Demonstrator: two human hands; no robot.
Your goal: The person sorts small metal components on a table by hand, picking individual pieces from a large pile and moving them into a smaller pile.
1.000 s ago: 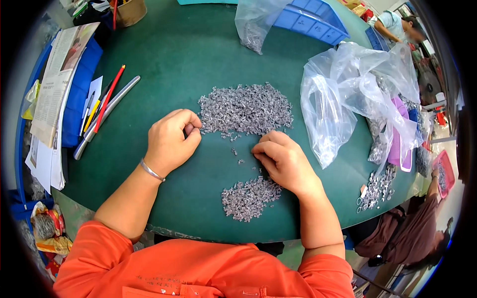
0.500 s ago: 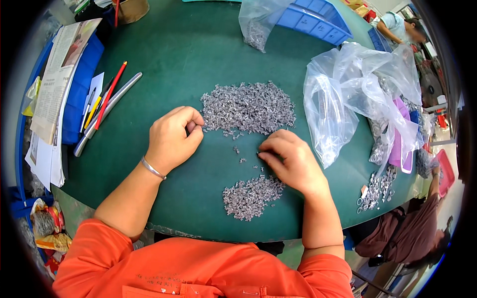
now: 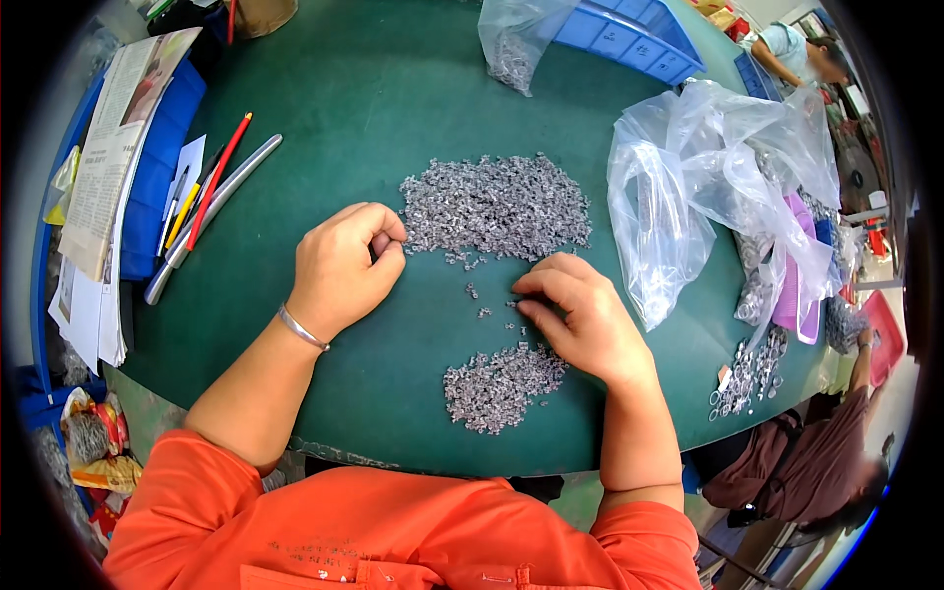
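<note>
A large heap of tiny grey metal parts (image 3: pixel 497 205) lies on the green table, with a smaller heap (image 3: pixel 501 388) nearer me. Several loose parts (image 3: pixel 484 313) are scattered between them. At the left edge of the large heap, my left hand (image 3: pixel 344 261) is closed, thumb and forefinger pressed together; whatever they may hold is hidden. My right hand (image 3: pixel 587 320) hovers between the heaps with curled fingers. Its thumb and forefinger are slightly apart, close to a loose part (image 3: pixel 510 304), and no held piece shows. A metal bangle (image 3: pixel 301 328) circles my left wrist.
Clear plastic bags (image 3: pixel 664 197) and a purple tray (image 3: pixel 798 280) are on the right, near small rings (image 3: pixel 752 374). Blue bins (image 3: pixel 629 39) stand at the back. Pens (image 3: pixel 218 182) and papers (image 3: pixel 113 167) lie left. Two other people (image 3: pixel 787 54) are at the right.
The view has shifted slightly. My right thumb and forefinger have parted a little, and a loose part shows beside their tips. My left hand stays at the large heap's edge.
</note>
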